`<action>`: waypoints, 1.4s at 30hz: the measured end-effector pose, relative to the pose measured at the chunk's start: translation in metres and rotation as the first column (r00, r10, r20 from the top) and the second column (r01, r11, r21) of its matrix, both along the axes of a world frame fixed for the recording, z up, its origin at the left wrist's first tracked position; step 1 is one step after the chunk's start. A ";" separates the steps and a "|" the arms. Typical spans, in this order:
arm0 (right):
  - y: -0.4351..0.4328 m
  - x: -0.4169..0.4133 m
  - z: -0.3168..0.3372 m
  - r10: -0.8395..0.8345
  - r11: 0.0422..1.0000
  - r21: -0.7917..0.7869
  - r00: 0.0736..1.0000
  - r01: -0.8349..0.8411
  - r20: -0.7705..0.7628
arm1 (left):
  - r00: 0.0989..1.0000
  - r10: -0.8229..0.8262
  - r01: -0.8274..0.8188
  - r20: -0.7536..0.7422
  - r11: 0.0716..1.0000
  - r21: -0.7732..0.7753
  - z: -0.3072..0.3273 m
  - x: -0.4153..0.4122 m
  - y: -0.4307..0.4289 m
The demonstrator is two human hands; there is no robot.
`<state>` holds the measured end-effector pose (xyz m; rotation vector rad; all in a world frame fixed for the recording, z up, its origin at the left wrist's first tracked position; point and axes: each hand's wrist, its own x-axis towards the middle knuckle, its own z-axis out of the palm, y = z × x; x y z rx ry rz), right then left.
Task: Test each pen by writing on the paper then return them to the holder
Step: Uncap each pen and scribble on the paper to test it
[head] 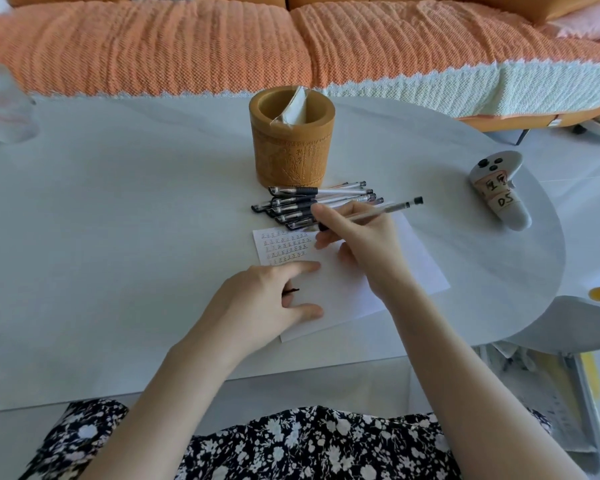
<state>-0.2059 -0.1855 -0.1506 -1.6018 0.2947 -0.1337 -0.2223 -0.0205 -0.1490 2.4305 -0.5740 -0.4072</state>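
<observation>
A white sheet of paper (406,268) lies on the table, with rows of small written marks in its top left corner. My right hand (357,233) grips a clear pen (392,207) over those marks, its black end pointing up to the right. My left hand (267,299) presses flat on the paper's left edge, a small black piece, maybe a pen cap, tucked between its fingers. Several capped black pens (298,204) lie in a pile just beyond the paper. Behind them stands the carved brown holder (293,157) with a white folded packet inside.
A grey hand controller (499,188) with taped labels lies at the right of the pale table (118,220). An orange-covered sofa (222,43) runs along the far side. The table's rounded edge curves in at the right, with a white stool (575,323) below it.
</observation>
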 end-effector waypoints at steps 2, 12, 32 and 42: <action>0.005 0.003 -0.004 -0.051 0.991 -0.123 0.998 0.054 0.031 | 1.000 -0.007 0.007 0.003 1.000 0.003 -0.001 -0.002 0.000; 0.014 0.005 -0.017 -0.210 0.936 -0.257 0.967 0.242 0.146 | 1.000 0.005 -0.006 0.026 0.999 0.032 -0.003 -0.005 -0.003; 0.019 0.004 -0.021 -0.176 0.920 -0.326 0.972 0.218 0.153 | 1.000 -0.001 0.001 0.016 0.999 0.037 -0.004 -0.003 -0.004; 0.020 0.006 -0.023 -0.167 0.904 -0.372 0.974 0.213 0.151 | 1.000 -0.001 0.000 0.008 1.000 0.027 -0.004 -0.004 -0.004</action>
